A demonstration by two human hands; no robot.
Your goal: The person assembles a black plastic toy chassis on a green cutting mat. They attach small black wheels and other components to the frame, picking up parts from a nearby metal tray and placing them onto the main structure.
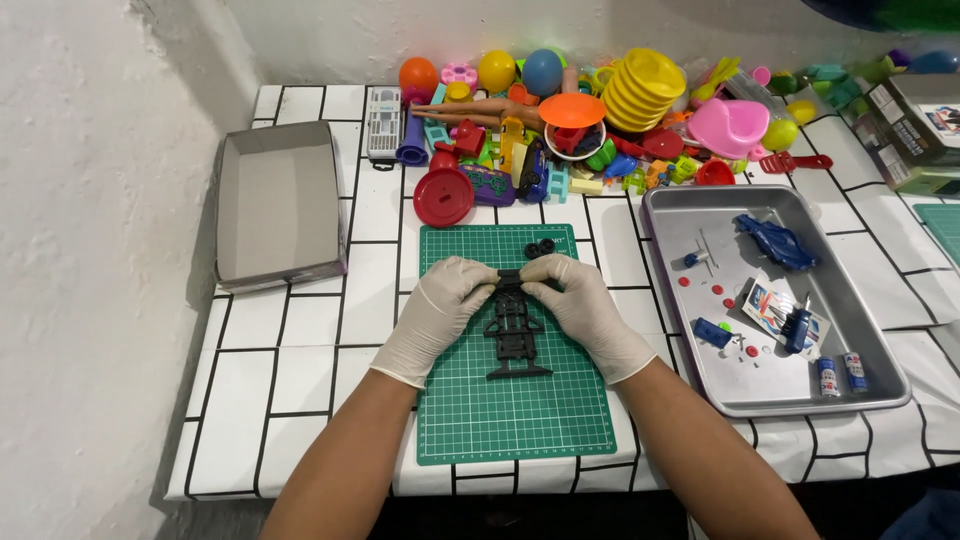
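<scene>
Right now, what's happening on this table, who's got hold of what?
A person in white gloves is working on a black toy car chassis that lies on a green cutting mat. The left hand and right hand both grip its far end. Two small black wheels sit on the mat just beyond. To the right, a metal tray holds a blue car body, small parts and batteries. A heap of colourful plastic toys lines the back of the table.

Black toy car chassis (514, 330) on green gridded cutting mat (510, 415), white gloves, blue car shell (777, 243) in silver tray (880, 330).
</scene>
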